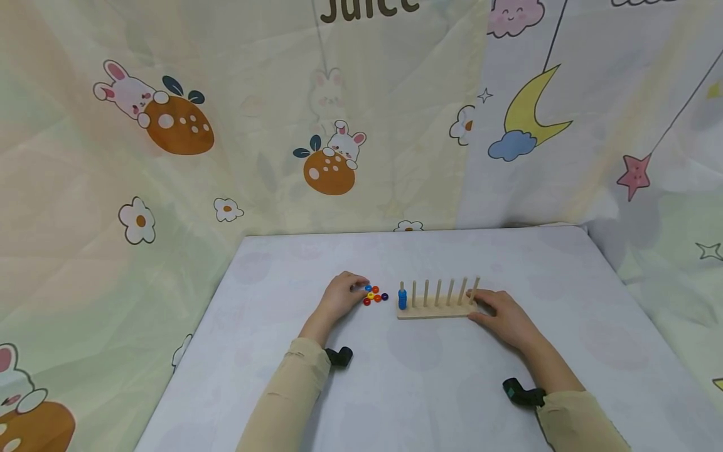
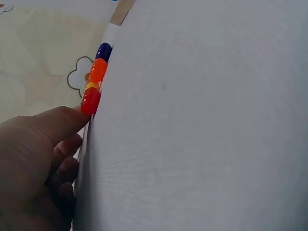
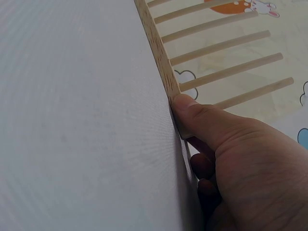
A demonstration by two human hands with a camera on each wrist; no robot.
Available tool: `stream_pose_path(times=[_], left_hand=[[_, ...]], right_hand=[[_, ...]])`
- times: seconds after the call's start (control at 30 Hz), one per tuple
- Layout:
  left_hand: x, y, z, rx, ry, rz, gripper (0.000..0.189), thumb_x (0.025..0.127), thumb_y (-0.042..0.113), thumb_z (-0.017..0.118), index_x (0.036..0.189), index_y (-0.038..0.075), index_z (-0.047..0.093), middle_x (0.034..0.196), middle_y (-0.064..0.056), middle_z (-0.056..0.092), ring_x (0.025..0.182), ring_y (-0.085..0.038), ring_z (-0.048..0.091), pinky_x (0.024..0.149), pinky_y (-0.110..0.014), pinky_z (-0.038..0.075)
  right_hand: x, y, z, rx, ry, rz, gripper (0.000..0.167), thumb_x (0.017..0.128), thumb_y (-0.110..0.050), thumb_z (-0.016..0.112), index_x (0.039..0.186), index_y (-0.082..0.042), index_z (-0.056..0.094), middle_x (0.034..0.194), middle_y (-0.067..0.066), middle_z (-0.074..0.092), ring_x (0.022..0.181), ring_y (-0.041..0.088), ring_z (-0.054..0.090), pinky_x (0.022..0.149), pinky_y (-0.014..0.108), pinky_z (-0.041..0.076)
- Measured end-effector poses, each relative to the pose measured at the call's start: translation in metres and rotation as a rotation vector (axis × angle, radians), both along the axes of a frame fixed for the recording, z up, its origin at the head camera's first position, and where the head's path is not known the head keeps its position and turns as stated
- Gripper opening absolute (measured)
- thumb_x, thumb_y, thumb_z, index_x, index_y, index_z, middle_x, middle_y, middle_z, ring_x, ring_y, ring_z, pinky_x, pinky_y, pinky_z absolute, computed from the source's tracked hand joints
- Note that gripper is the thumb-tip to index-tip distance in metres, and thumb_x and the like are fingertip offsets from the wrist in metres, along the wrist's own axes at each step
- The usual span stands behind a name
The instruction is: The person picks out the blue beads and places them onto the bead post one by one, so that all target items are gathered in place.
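Observation:
My left hand (image 1: 341, 294) is at the left side of a small cluster of coloured beads (image 1: 378, 298), its index finger and thumb right at the nearest ones. In the left wrist view the thumb tip overlaps the red bead (image 2: 90, 102); orange and dark blue beads (image 2: 103, 51) line up beyond it. At the right end of a wooden peg rack (image 1: 435, 311), my right hand (image 1: 503, 319) grips the base between thumb and fingers. Blue beads (image 1: 402, 299) are stacked on the leftmost peg, while the other pegs (image 3: 226, 70) stand bare.
Everything lies on a table with a pale cloth (image 1: 418, 389). A printed fabric backdrop (image 1: 395, 150) with rabbits, flowers and a moon hangs behind it. Black wrist devices (image 1: 340, 357) stick out from both sleeves just above the cloth.

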State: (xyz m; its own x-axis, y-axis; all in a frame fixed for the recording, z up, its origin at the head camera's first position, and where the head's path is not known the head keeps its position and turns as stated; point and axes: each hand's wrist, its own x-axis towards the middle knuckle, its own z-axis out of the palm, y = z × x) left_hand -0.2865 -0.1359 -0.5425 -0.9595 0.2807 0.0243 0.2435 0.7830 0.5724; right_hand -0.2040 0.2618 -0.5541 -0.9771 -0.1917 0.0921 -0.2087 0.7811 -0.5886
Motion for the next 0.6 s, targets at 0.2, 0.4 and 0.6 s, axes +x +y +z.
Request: stream_pose_path(times=[0.2,0.4,0.6], left_hand=[[-0.0029,0.0013,-0.0019,-0.042,0.013,0.001,0.025,0.093,0.033,0.068,0.117,0.026,0.071,0.114,0.0,0.062,0.096,-0.017,0.055,0.09,-0.036,0.047],[-0.0047,0.0022,-0.002,-0.062,0.016,0.004,0.025,0.093,0.034,0.069,0.116,0.025,0.072,0.116,-0.001,0.063,0.097,-0.017,0.054,0.091,-0.036,0.046],[-0.0047,0.0,-0.0002,-0.04,0.003,-0.001,0.025,0.094,0.033,0.068,0.117,0.023,0.071,0.116,-0.001,0.063,0.1,-0.018,0.055,0.094,-0.038,0.046]], right_hand=[[-0.0012,-0.0005,-0.0013,0.007,0.006,-0.001,0.055,0.091,-0.039,0.07,0.138,-0.012,0.057,0.14,0.016,0.057,0.123,0.038,0.05,0.103,0.06,0.039],[-0.0016,0.0014,-0.0017,0.004,0.005,0.008,0.056,0.091,-0.039,0.07,0.138,-0.012,0.056,0.14,0.016,0.056,0.125,0.038,0.049,0.104,0.06,0.038],[-0.0022,0.0021,-0.0031,-0.003,0.006,0.009,0.055,0.091,-0.038,0.07,0.138,-0.012,0.057,0.141,0.016,0.056,0.125,0.038,0.049,0.104,0.06,0.038]])
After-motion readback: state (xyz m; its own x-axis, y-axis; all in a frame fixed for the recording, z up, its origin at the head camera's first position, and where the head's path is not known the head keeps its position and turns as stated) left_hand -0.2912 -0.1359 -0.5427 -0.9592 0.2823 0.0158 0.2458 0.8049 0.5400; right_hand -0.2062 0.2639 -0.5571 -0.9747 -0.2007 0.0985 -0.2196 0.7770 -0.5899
